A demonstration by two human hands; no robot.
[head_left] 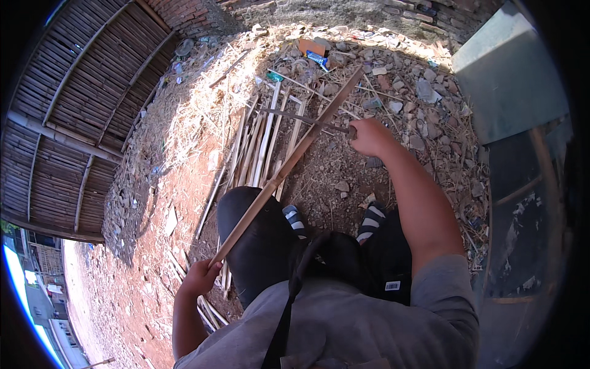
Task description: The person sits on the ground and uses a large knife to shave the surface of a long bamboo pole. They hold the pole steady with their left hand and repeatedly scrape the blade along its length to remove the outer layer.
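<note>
My left hand [201,278] is closed around the near end of a long split bamboo strip [246,220], which slants up and away to the right across my left knee. My right hand [369,137] grips the handle of a machete [284,114]. Its long, dark, narrow blade points left and crosses the strip in its far half; blade and strip appear to touch there. Beyond my knee, a bundle of split bamboo strips [265,145] lies on the ground.
Stones and rubble [424,120] spread over the dirt at the right. A bamboo-slat wall [74,80] stands at the left, a brick wall [418,15] at the back. Large panels [513,80] lean on the right. More strips [212,312] lie beside my left forearm.
</note>
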